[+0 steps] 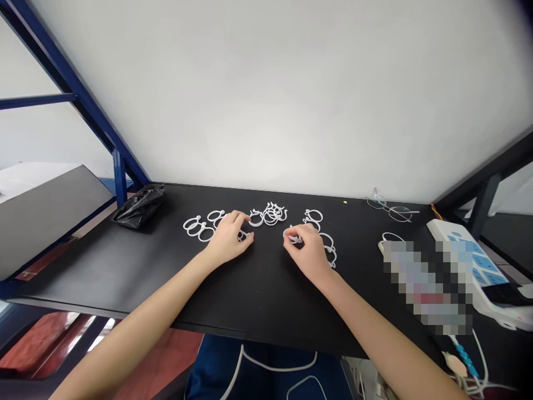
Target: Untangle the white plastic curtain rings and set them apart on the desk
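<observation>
White plastic rings with small knobbed ends, like curtain rings, lie on the black table (258,294) in several groups. My left hand (228,238) hovers low over the left group of rings (194,225), thumb and fingers apart; part of that group is hidden beneath it. Between thumb and fingertips, my right hand (308,250) pinches a white ring (292,238). Beside and partly behind this hand lie more rings (327,241) on the right. Farther back, between the two hands, sits a small pile of rings (272,214).
A crumpled black plastic bag (139,208) lies at the left. Eyeglasses (391,208) rest near the back wall at right. A white power strip (478,266) and a blurred-out device (427,289) with cables take up the right side. Blue frame bars (95,122) rise at the left.
</observation>
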Motion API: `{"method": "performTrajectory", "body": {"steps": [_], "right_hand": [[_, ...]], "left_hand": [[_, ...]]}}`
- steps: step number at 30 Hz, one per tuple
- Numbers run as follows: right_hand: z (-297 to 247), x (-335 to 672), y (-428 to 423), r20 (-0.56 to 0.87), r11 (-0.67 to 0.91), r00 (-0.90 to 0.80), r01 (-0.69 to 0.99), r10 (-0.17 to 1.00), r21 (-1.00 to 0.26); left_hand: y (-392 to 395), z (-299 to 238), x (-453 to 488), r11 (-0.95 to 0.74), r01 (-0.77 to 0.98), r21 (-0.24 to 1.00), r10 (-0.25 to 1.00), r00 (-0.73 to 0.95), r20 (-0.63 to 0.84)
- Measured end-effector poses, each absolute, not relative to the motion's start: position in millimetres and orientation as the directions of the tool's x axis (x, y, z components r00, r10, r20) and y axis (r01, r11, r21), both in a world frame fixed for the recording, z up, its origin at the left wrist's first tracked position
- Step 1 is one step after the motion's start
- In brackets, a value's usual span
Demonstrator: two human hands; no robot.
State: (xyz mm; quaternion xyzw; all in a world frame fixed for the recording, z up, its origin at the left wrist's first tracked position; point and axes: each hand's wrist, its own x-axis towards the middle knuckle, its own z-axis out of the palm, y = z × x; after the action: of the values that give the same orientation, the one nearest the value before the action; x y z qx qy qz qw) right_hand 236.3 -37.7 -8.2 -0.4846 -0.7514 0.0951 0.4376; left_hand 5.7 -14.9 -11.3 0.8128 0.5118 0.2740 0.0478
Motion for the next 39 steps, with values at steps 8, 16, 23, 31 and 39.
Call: {"method": "performTrajectory", "body": {"steps": [8,16,23,31,39], "right_hand": [[-4,243,-34,0.592,0.477,0.036,0.554,0.805,-0.683],[-4,242,-32,0.516,0.434,0.103,0.416,0.851,-0.799],[-3,241,-29,0.417,0.392,0.108,0.191,0.903,-0.900],[-4,231,-42,0.448,0.462,-0.114,0.193,0.887,-0.866],[-4,224,-49,0.516,0.561,-0.223,0.311,0.827,-0.767]], "left_hand": [[-2,-11,14,-0.421,0.839,0.345,0.906,0.365,0.215],[12,0,36,-0.466,0.725,0.507,0.878,0.450,0.165],[-3,-5,36,-0.511,0.675,0.533,0.858,0.356,0.371],[-26,3,60,-0.400,0.171,0.900,0.896,0.282,0.344],[-36,3,68,-0.232,0.041,0.972,0.865,0.466,0.187]]}}
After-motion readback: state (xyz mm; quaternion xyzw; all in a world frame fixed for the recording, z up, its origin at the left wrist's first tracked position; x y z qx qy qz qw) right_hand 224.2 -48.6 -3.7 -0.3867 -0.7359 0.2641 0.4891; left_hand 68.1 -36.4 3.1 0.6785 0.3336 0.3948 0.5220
